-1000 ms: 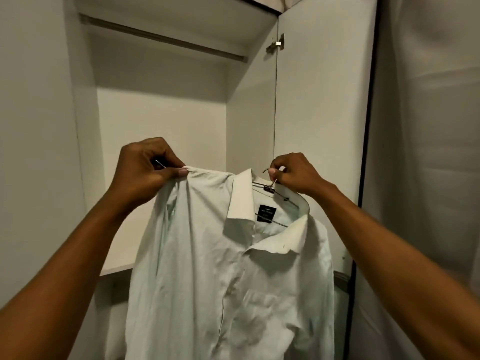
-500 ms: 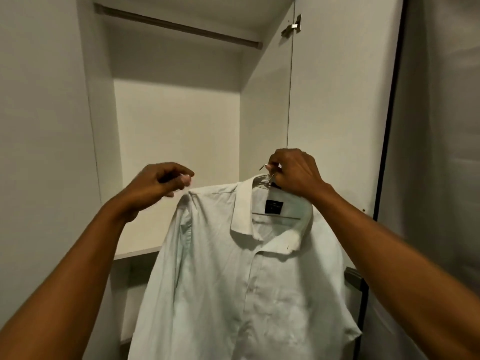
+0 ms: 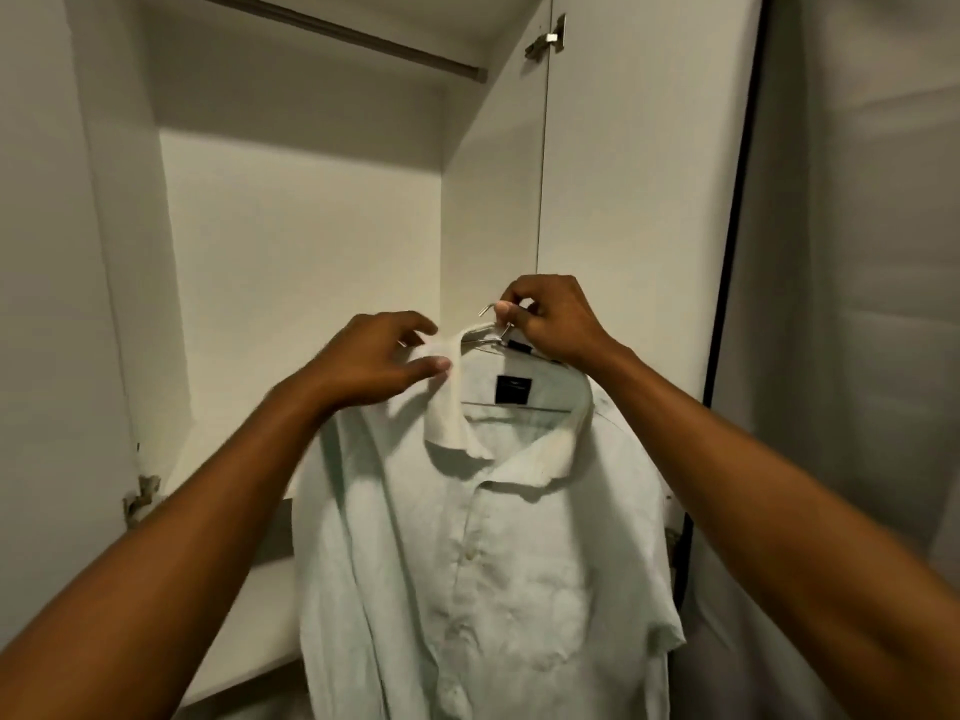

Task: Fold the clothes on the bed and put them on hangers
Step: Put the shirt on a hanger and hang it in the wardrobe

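Head view, facing an open wardrobe.

Far left: pale wardrobe side panel, with a chipped patch on its front edge low down. Up top, a hanging rail runs across the recess, nothing on it. Lower in the recess, a white shelf.

Left of centre: left hand raised in front of the recess, thumb and fingers pinching the left side of the shirt's collar. Hand a bit blurred.

Centre: white shirt hangs on a hanger, held up in the air in front of the wardrobe opening, well below the rail. Front faces the camera, collar spread open, dark label showing inside the neck. Fabric is creased over the chest. Hanger's crossbar shows just under the label, and its metal hook pokes out above the collar.

Right of centre: right hand grips the hanger at the base of the hook, fingers curled round it, bearing the shirt's weight.

Right: open wardrobe door with a metal hinge near its top and a dark outer edge. Beyond it, pale draped cloth.
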A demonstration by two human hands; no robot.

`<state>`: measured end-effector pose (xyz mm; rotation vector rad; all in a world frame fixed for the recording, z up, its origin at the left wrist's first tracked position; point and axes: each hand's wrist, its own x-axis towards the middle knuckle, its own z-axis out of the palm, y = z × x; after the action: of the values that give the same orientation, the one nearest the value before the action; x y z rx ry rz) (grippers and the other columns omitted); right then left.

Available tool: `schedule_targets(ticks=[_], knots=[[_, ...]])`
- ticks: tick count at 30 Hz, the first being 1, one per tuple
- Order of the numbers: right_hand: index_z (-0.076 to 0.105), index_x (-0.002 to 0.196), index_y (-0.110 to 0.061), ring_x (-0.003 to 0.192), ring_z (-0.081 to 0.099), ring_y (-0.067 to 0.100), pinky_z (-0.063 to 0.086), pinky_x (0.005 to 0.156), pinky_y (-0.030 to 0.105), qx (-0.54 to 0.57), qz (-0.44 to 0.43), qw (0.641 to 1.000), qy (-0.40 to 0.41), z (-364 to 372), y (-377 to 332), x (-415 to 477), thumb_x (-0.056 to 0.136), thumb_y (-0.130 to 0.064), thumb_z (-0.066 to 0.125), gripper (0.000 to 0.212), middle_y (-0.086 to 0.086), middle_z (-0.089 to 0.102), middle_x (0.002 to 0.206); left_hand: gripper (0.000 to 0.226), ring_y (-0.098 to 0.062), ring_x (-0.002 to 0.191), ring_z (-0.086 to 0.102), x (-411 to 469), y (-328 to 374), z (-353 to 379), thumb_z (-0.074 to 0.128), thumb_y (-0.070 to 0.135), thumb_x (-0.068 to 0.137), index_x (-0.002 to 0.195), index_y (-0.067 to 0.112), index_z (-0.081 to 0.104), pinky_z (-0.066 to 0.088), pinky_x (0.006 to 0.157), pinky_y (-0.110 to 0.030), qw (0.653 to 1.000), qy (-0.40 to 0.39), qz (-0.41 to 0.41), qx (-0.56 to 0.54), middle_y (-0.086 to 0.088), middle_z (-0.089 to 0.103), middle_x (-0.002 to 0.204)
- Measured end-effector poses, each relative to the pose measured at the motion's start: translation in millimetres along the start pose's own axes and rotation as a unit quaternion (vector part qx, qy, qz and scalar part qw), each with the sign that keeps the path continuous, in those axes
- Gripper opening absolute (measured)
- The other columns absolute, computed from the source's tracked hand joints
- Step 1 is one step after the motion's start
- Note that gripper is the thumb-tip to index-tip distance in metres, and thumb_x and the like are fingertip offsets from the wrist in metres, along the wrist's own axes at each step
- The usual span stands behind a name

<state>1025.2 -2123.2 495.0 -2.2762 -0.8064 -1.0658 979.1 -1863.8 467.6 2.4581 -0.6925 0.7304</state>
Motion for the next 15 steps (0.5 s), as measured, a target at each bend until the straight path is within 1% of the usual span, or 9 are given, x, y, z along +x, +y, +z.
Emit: schedule_targets(ticks=[2,4,6,7,9,10,11,13,15], knots=[[0.079,0.083,-0.018,0.082,0.069,0.004,0.056,0.074,0.024,0.044,0.001,0.999,-0.008,2,-6,2,0.096,-0.03,0.071,0.02,-0.012,0.074,0.082,0.018,-0.018,0.082,0.063,19,15,22,0.076,0.046,0.086,0.09,0.031,0.068,0.047,0.069,-0.032,0.999,0.043,0.019,0.024,0.007,0.069,0.086],[0.079,0.089,-0.02,0.088,0.07,0.007,0.057,0.077,0.026,0.086,0.011,0.996,-0.032,-3,1,-1,0.096,-0.038,0.07,0.022,-0.01,0.076,0.087,0.02,-0.019,0.071,0.06,32,13,30,0.079,0.04,0.085,0.078,0.026,0.067,0.041,0.061,-0.032,0.996,0.089,-0.007,-0.008,0.005,0.066,0.072],[0.078,0.099,-0.022,0.094,0.071,0.011,0.059,0.08,0.031,0.127,0.057,0.987,-0.081,-19,21,-8,0.093,-0.045,0.072,0.024,-0.007,0.076,0.096,0.022,-0.02,0.065,0.057,38,2,29,0.08,0.035,0.085,0.076,0.017,0.07,0.038,0.059,-0.033,0.992,0.112,-0.028,-0.041,0.0,0.065,0.067],[0.077,0.103,-0.023,0.095,0.071,0.013,0.06,0.078,0.032,0.15,0.094,0.978,-0.114,-29,34,-15,0.09,-0.047,0.076,0.027,-0.005,0.076,0.099,0.023,-0.021,0.065,0.056,39,-4,27,0.081,0.032,0.085,0.077,0.013,0.071,0.037,0.059,-0.033,0.991,0.118,-0.037,-0.055,-0.004,0.065,0.068],[0.078,0.104,-0.024,0.09,0.07,0.014,0.058,0.071,0.031,0.151,0.143,0.964,-0.165,-44,61,-29,0.082,-0.045,0.084,0.031,-0.001,0.076,0.099,0.023,-0.018,0.063,0.052,39,-17,25,0.081,0.029,0.086,0.078,0.01,0.071,0.035,0.06,-0.033,0.987,0.122,-0.049,-0.088,-0.006,0.064,0.068],[0.079,0.101,-0.022,0.088,0.07,0.017,0.056,0.069,0.031,0.141,0.148,0.963,-0.178,-47,71,-36,0.081,-0.039,0.086,0.027,0.002,0.077,0.097,0.022,-0.016,0.063,0.051,39,-23,25,0.081,0.029,0.085,0.078,0.01,0.071,0.035,0.06,-0.032,0.986,0.12,-0.053,-0.106,-0.008,0.064,0.068],[0.08,0.097,-0.019,0.086,0.07,0.022,0.054,0.067,0.033,0.14,0.149,0.963,-0.175,-48,79,-40,0.083,-0.031,0.086,0.02,0.006,0.077,0.095,0.022,-0.015,0.063,0.052,40,-29,25,0.081,0.029,0.085,0.079,0.01,0.072,0.036,0.062,-0.032,0.984,0.117,-0.058,-0.121,-0.012,0.066,0.071],[0.081,0.09,-0.014,0.082,0.072,0.027,0.054,0.069,0.036,0.161,0.155,0.967,-0.123,-44,84,-43,0.087,-0.014,0.08,0.004,0.009,0.078,0.09,0.022,-0.017,0.067,0.056,43,-37,23,0.082,0.03,0.084,0.081,0.01,0.073,0.039,0.064,-0.034,0.98,0.111,-0.074,-0.148,-0.016,0.07,0.078],[0.08,0.091,-0.01,0.083,0.074,0.025,0.057,0.075,0.039,0.196,0.153,0.966,-0.068,-39,74,-32,0.092,-0.007,0.069,0.011,0.008,0.079,0.087,0.021,-0.02,0.07,0.06,45,-39,22,0.082,0.031,0.084,0.083,0.011,0.075,0.042,0.066,-0.036,0.975,0.109,-0.088,-0.171,-0.017,0.072,0.082]])
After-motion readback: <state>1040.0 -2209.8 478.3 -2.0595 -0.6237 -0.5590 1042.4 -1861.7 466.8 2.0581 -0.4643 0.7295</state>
